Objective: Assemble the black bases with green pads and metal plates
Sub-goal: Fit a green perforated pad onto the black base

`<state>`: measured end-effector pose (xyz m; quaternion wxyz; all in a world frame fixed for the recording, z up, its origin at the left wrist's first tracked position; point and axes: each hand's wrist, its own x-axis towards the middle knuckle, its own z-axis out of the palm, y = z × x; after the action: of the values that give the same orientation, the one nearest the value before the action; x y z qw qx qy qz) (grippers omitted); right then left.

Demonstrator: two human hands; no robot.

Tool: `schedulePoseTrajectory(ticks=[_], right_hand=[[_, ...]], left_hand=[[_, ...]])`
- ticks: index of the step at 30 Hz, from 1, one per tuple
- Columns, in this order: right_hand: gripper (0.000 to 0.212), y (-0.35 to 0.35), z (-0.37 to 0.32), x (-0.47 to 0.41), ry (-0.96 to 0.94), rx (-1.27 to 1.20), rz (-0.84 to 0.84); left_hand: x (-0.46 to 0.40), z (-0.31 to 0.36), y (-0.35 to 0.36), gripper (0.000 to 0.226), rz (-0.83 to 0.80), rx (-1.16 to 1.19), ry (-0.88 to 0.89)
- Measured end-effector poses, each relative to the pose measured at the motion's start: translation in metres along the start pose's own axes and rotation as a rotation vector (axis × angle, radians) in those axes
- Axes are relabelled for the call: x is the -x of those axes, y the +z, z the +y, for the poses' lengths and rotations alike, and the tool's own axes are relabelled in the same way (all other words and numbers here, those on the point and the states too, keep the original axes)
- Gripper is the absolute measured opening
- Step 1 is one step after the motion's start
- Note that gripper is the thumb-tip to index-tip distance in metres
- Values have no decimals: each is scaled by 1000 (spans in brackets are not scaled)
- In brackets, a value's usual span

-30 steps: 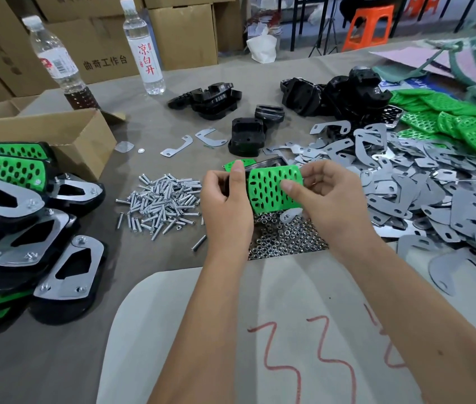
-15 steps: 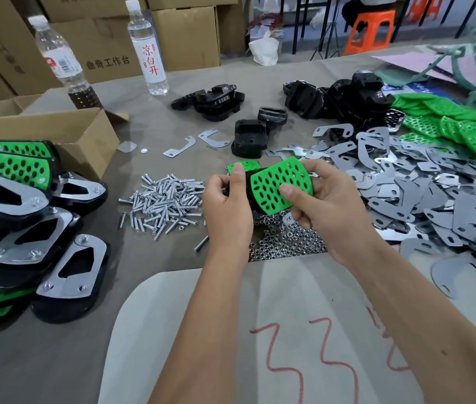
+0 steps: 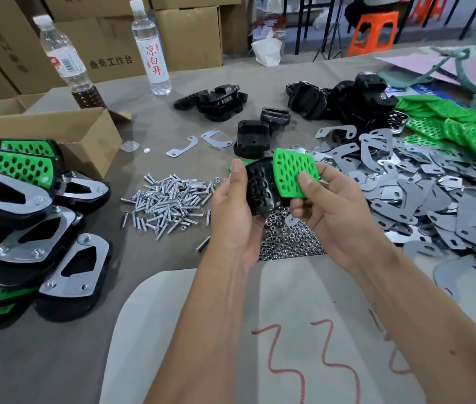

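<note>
At frame centre, our left hand clamps its fingers on a black base while our right hand pinches a green pad tilted against it, above the counter.

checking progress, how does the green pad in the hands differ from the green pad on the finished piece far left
The held green pad is loose, pinched by the right hand beside a black base in the left hand. The finished pad sits seated in its base, lying on the pile. Both are green with oval holes.
</note>
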<state>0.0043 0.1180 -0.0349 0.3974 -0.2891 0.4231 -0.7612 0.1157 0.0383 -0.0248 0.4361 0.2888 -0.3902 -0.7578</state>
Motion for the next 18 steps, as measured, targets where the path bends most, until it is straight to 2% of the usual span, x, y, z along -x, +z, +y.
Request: schedulePoseTrajectory(ticks=[3, 7, 11, 18], right_hand=[[18, -1, 1, -2, -35, 32, 40], [21, 1, 6, -1, -58, 247, -28], [31, 5, 11, 0, -67, 362, 3], [23, 9, 15, -1, -90, 442, 65]], left_hand=[[0, -2, 3, 36, 25, -12, 7], [-2, -5, 3, 27, 93, -72, 37], [-2, -8, 3, 26, 112, -104, 60], [-2, -9, 4, 31, 125, -79, 47]])
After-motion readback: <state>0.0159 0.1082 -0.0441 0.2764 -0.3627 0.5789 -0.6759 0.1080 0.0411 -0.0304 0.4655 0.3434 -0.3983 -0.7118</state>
